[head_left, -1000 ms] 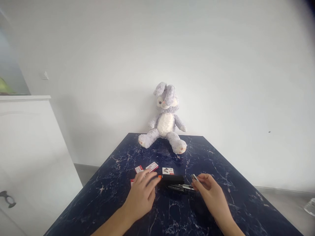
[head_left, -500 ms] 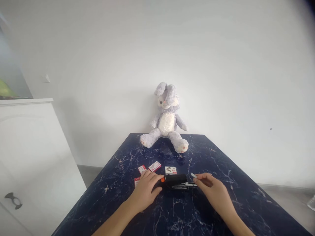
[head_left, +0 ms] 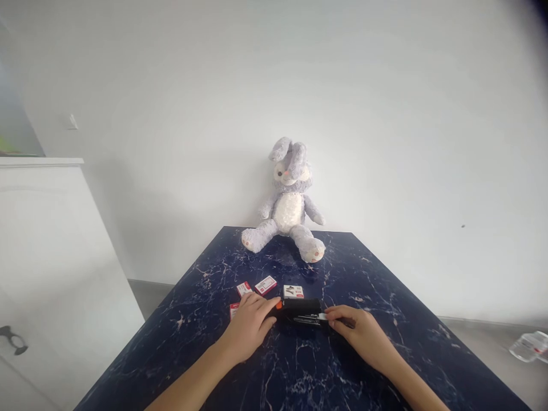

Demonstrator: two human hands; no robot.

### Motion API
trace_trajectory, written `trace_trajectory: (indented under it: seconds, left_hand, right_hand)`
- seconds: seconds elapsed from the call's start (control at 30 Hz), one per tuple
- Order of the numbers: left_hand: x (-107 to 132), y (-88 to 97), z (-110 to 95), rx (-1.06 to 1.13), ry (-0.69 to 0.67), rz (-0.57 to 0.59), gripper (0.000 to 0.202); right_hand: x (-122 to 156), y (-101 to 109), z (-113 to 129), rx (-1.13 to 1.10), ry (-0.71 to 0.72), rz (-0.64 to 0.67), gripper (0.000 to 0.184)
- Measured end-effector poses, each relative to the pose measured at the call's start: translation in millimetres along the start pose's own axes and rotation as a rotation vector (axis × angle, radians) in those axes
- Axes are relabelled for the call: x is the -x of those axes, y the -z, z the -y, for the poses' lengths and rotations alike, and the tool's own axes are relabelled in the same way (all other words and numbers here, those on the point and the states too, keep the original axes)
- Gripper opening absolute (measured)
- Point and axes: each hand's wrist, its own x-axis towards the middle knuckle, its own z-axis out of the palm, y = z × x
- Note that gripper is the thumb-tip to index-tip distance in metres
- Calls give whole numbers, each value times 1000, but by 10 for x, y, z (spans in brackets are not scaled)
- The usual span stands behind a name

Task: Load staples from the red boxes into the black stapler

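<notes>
A black stapler (head_left: pixel 302 307) with an orange part lies on the dark blue marbled table, its metal staple channel showing at the right end. My left hand (head_left: pixel 250 319) is closed round the stapler's left end, fingers over the top and thumb at the near side. Between the thumb and fingers of my right hand (head_left: pixel 353 326) is a small pale staple strip (head_left: pixel 322 316), held against the channel's right end. Just behind the stapler sits a white staple box (head_left: pixel 293 291) with a dark picture on it.
Red-and-white boxes, one (head_left: pixel 266 285) nearer the middle and another (head_left: pixel 244 289) beside my left hand, lie on the table (head_left: pixel 180 342). A plush rabbit (head_left: pixel 289 211) sits against the wall. A white cabinet (head_left: pixel 55 240) stands left; a clear plastic bottle (head_left: pixel 524 347) lies at right.
My right hand has moved left and lowered the staple strip from above the channel to its right end. My left hand keeps its hold on the stapler. The view has shifted slightly.
</notes>
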Motion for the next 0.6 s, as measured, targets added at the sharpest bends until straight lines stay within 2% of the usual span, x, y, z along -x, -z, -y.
trace_trajectory:
  seconds: [0.17, 0.37, 0.47, 0.6]
  left_hand:
    - [5, -7, 9, -33, 18, 22, 41]
    - [2, -14, 4, -111, 35, 40, 41]
    - [7, -18, 16, -128, 31, 37, 42]
    - [15, -19, 25, -132, 30, 45, 42]
  right_hand:
    - [7, 54, 24, 47, -29, 30, 26]
    - [-4, 93, 39, 119, 51, 3, 28]
    - [2, 87, 31, 143, 76, 3, 29]
    - [12, 25, 19, 153, 41, -20, 31]
